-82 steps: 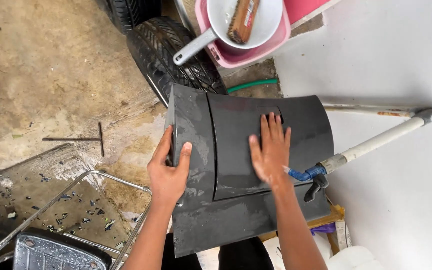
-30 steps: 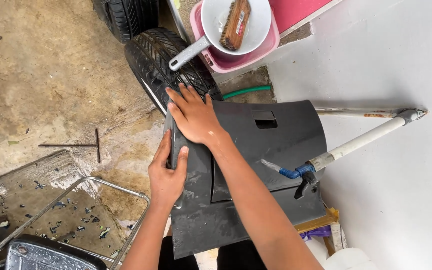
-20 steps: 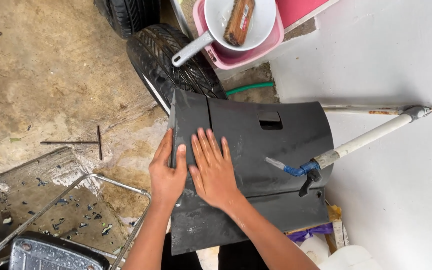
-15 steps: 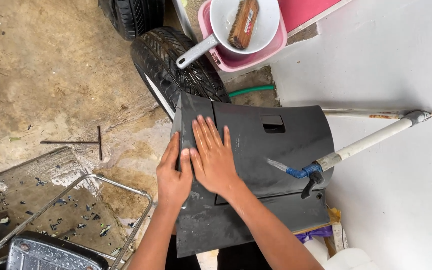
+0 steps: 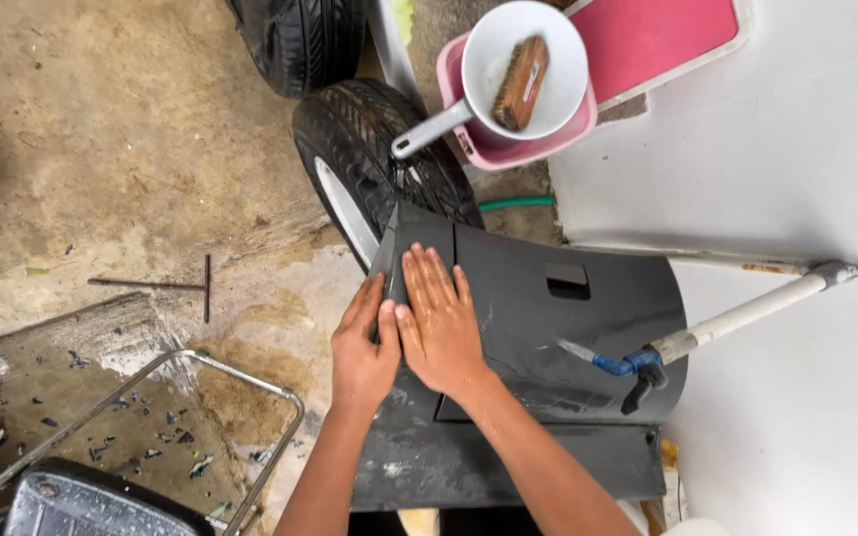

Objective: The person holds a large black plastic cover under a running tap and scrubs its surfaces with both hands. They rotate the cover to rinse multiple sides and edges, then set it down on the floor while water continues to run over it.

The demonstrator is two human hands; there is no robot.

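Observation:
A wet black plastic car panel [image 5: 568, 347] lies in front of me, with a small rectangular recess near its upper right. My left hand [image 5: 361, 347] grips the panel's left edge, fingers pointing up. Pressed flat on the panel's upper left part, my right hand [image 5: 439, 318] has its fingers spread, right beside the left hand. A thin stream of water runs onto the panel from a blue tap [image 5: 620, 363] on a white pipe [image 5: 757, 310].
A black tyre [image 5: 369, 169] leans behind the panel, a second tyre [image 5: 300, 40] further back. A pink basin [image 5: 518, 149] holds a white scoop [image 5: 548, 89] with a wooden brush [image 5: 520, 81]. A metal frame [image 5: 181, 417] and debris lie at left, a white wall at right.
My right hand swept from the panel's right side over to its upper left, ending flat beside the left hand. The left hand stayed on the panel's left edge.

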